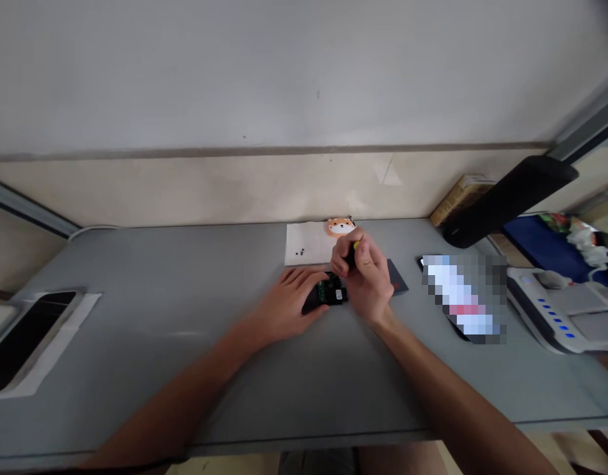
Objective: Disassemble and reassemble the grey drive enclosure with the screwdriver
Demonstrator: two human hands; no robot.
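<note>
My left hand (289, 302) lies on the grey table (185, 330), fingers closed around a small black device with a green circuit board (330, 293) and steadying it. My right hand (366, 274) is curled in a fist around a tool with a yellow and black handle (353, 252), held upright over the device. A white paper sheet (306, 243) with a few tiny dark screws (300, 252) lies just behind the hands. A dark flat cover piece (397, 278) sits right of my right hand.
An orange animal-shaped figure (340, 226) stands at the paper's far corner. A phone with a lit screen (462, 300) lies to the right, with a black lamp head (509, 198), a book (459, 198) and a white-grey appliance (556, 310) beyond. A dark tray (27, 333) sits far left.
</note>
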